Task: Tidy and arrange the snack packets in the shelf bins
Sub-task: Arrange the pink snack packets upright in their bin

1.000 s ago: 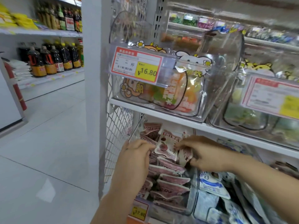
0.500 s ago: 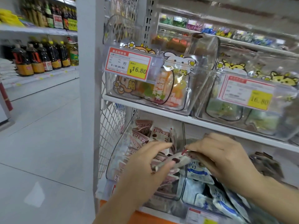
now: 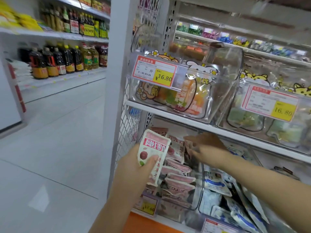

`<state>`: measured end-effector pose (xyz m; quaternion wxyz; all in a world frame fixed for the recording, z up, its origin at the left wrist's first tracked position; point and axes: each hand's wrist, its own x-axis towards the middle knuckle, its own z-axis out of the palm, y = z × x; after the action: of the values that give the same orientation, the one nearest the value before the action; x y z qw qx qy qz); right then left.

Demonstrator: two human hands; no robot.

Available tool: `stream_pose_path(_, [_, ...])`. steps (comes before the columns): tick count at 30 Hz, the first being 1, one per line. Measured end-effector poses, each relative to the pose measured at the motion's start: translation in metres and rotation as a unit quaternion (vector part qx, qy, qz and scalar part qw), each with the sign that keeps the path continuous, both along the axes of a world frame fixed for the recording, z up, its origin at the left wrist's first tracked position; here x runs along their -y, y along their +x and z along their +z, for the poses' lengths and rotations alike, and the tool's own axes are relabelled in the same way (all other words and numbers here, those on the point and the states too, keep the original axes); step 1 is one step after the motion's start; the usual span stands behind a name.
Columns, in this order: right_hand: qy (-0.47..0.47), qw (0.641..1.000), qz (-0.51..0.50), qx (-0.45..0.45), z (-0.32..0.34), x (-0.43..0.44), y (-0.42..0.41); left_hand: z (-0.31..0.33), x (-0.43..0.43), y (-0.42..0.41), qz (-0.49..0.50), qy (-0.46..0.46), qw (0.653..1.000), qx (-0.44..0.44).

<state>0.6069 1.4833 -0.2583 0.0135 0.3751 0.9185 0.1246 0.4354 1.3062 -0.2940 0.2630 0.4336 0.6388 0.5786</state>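
Note:
My left hand (image 3: 134, 169) grips a pink and white snack packet (image 3: 152, 148) upright in front of the lower clear bin (image 3: 196, 197). That bin holds several more pink packets (image 3: 178, 182) lying in a stack. My right hand (image 3: 207, 150) reaches into the back of the same bin and pinches another pink packet (image 3: 189, 145) near its top edge; motion blur hides the exact finger position. A neighbouring bin to the right holds blue and white packets (image 3: 217, 184).
The white shelf board (image 3: 210, 127) sits close above my hands, carrying clear bins with price tags (image 3: 154, 71) reading 16.80. A wire mesh side panel (image 3: 129, 125) and a white upright post (image 3: 116, 81) stand at the left. Oil bottles (image 3: 64, 59) line a far shelf across the aisle.
My left hand has pulled one pink packet out and turned it upright in front of the bin. My right hand has moved deeper and leftward into the pink packet bin.

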Motion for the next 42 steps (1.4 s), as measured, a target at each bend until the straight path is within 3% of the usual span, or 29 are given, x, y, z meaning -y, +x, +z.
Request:
stream_pose_path(5, [-0.018,0.998,-0.056,0.039,-0.003,-0.014,-0.019,-0.003,-0.005,-0.008,0.028,0.01,0.999,0.045])
stream_pose_path(8, [0.001,0.998,-0.066,-0.01,-0.001,-0.005,-0.013,-0.001,-0.007,-0.009,0.043,0.016,0.995,0.088])
stream_pose_path(12, [0.063,0.994,0.019,-0.088,0.004,0.034,0.02,-0.002,-0.009,-0.009,0.053,0.001,0.992,0.111])
stream_pose_path(17, [0.056,0.963,0.071,-0.254,0.013,0.087,0.05,-0.002,-0.005,0.003,0.032,-0.024,0.992,0.117])
stream_pose_path(21, [-0.024,0.909,0.028,-0.415,0.027,0.124,0.054,-0.002,0.0,0.019,0.009,0.012,0.991,0.133])
stream_pose_path(24, [-0.149,0.828,-0.02,-0.54,0.022,0.14,0.043,-0.005,0.001,0.031,-0.026,0.024,0.976,0.213])
stream_pose_path(29, [-0.282,0.754,-0.092,-0.586,0.002,0.147,0.012,0.001,0.011,0.043,-0.09,0.037,0.933,0.348])
stream_pose_path(32, [-0.33,0.715,-0.119,-0.605,-0.003,0.147,-0.001,0.001,0.015,0.038,-0.144,0.075,0.923,0.348])
stream_pose_path(34, [-0.347,0.699,-0.13,-0.612,-0.007,0.146,-0.005,-0.001,0.014,0.037,-0.13,0.06,0.937,0.318])
stream_pose_path(38, [-0.373,0.718,-0.106,-0.577,-0.008,0.146,-0.008,-0.008,0.013,0.028,-0.101,0.034,0.946,0.307])
stream_pose_path(42, [-0.288,0.818,-0.07,-0.494,0.001,0.134,-0.002,-0.002,0.018,0.006,-0.138,0.02,0.964,0.226])
